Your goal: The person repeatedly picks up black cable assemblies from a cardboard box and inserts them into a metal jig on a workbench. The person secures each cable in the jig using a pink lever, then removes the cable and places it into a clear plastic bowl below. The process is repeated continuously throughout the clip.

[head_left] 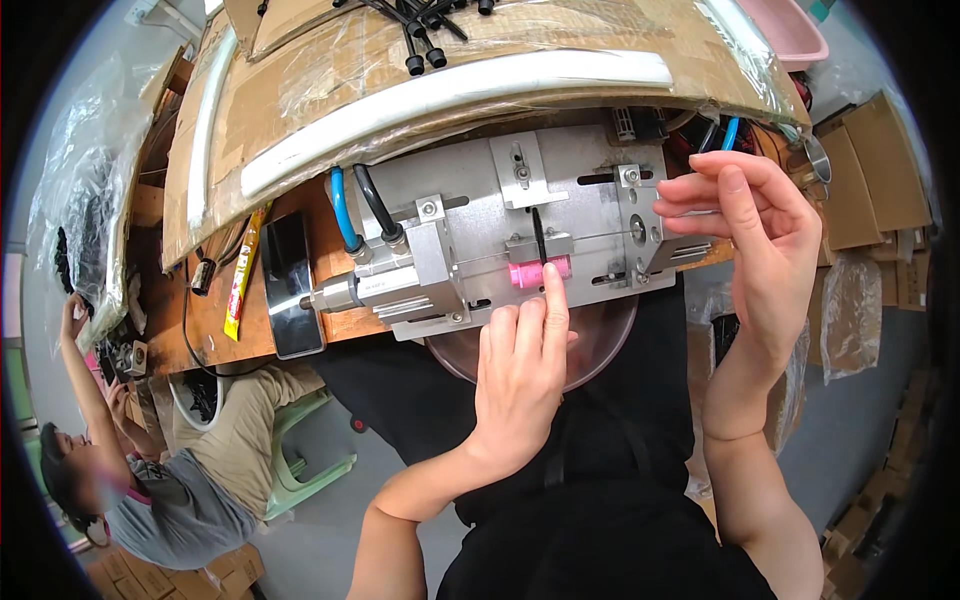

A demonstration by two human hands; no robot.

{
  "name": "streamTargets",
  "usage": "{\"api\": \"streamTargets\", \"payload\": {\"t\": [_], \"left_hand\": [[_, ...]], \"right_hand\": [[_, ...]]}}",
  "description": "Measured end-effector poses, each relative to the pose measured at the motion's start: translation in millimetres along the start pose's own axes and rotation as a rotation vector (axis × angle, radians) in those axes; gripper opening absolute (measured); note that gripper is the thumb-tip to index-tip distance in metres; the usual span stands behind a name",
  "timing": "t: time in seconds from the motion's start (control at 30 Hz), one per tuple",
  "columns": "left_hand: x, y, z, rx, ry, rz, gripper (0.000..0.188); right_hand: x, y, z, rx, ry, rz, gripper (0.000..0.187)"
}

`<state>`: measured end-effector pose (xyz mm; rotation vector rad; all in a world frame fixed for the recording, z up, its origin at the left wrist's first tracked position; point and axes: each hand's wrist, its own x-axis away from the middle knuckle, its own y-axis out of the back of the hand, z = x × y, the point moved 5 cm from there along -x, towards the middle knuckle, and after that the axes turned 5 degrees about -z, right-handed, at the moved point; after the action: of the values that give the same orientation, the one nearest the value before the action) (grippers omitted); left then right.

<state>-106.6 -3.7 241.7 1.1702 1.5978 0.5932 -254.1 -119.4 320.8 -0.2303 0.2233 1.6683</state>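
Note:
A metal fixture [480, 190] with pneumatic cylinders is on the bench in front of me. In its middle, a thin black stick-like part [540, 232] lies lengthwise over a small metal block and a pink piece [523, 275]. My left hand [522, 385] reaches in from below, its index finger stretched out onto the near end of the black part. The other fingers of that hand are loosely bent, with nothing visible in them. Raised beside the fixture's right end, my right hand [755, 220] has its fingers apart and holds nothing that I can see.
Above the fixture is a cardboard-covered shelf [450, 90] with several black parts [425, 40]. Blue and black hoses [345, 210] run to the left cylinder. A phone [290, 285] and a yellow packet [243, 275] lie leftward. A bowl [600, 345] sits below; another person [180, 510] sits left.

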Motion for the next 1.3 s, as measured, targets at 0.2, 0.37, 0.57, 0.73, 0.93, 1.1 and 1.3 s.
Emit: {"api": "streamTargets", "payload": {"t": [0.2, 0.37, 0.57, 0.73, 0.93, 1.1, 1.3], "left_hand": [[-5.6, 3.8, 0.0, -0.038, -0.014, 0.001, 0.071], [-7.6, 5.5, -1.1, -0.031, -0.005, 0.028, 0.070], [-16.1, 22.7, 2.8, 0.092, 0.007, 0.088, 0.075], [-93.0, 90.3, 32.8, 0.132, -0.104, -0.239, 0.048], [-196.2, 79.7, 110.5, 0.049, 0.012, -0.084, 0.016], [-196.6, 91.5, 133.7, 0.153, 0.042, -0.033, 0.016], [-192.4, 104.5, 125.1, 0.152, -0.008, 0.070, 0.011]], "right_hand": [[4.4, 1.2, -1.3, 0.007, -0.016, -0.018, 0.023], [6.6, 3.8, -0.9, -0.003, -0.014, -0.040, 0.021], [-9.8, -2.1, -0.4, 0.037, 0.032, -0.024, 0.015], [-74.8, -41.1, 31.7, 0.601, 0.557, 0.078, 0.013], [-171.7, -123.6, 4.2, 1.012, 1.060, 0.418, 0.013], [-178.9, -87.5, 10.8, 0.919, 0.946, 0.536, 0.012], [-171.6, -55.4, 6.8, 0.446, 0.503, 0.393, 0.008]]}}
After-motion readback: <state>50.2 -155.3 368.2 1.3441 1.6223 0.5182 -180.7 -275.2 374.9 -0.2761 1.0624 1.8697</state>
